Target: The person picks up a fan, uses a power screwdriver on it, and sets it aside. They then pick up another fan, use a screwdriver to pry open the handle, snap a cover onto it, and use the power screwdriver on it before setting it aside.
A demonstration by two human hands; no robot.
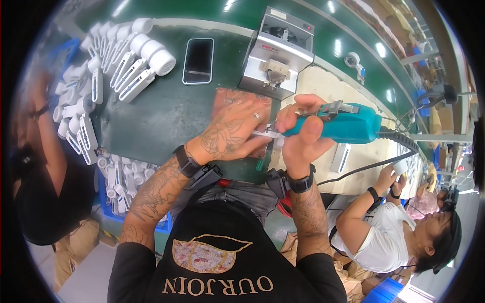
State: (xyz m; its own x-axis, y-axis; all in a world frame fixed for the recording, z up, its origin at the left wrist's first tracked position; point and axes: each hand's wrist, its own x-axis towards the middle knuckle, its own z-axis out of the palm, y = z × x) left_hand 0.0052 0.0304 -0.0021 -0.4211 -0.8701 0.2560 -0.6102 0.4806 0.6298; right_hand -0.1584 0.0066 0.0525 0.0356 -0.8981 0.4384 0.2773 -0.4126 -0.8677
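Note:
My right hand [301,139] is wrapped round a teal electric screwdriver [353,123], held nearly level with its tip pointing left. The tip meets a small white plastic part [265,134]. My left hand [227,131] lies over that part, thumb and fingers closed about it, and hides most of its shape. Under the left hand is a reddish-brown mat [227,97] on the dark green work surface [146,118]. A small green tool handle [260,164] shows just below the mat.
Several white round-headed devices with long handles [134,76] crowd the left. More fill a blue crate [113,214]. A phone [198,61] and a silver machine [277,53] stand beyond my hands. A black cord [364,171] trails right. Co-workers sit at left [50,192] and right [386,232].

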